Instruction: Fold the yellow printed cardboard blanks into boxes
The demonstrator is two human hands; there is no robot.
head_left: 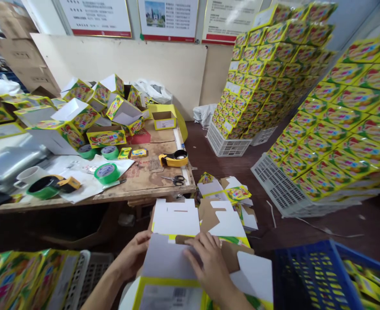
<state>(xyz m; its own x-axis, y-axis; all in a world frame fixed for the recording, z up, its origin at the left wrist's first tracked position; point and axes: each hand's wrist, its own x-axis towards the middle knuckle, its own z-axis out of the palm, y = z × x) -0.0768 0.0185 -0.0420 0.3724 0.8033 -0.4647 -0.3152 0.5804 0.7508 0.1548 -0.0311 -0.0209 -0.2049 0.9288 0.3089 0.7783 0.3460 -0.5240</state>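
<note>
A partly folded cardboard box (168, 262), white inside with yellow printed edges and a barcode panel, is low in the middle of the view, close to my body. My left hand (134, 254) has its fingers curled around the box's left edge. Across the top lies my right hand (211, 267), its fingers bent over a brown flap and the thumb against the white panel. Behind the box are more unfolded carton blanks (176, 217), with slots and cut-out flaps showing. The undersides of both hands are hidden.
Ahead on a wooden table (147, 178) are scissors (176, 180), a yellow tape dispenser (173, 159), green tape rolls (107, 173) and open printed boxes (107, 137). Tall box stacks (257, 82) stand on white crates at right. A blue crate (319, 275) sits at lower right.
</note>
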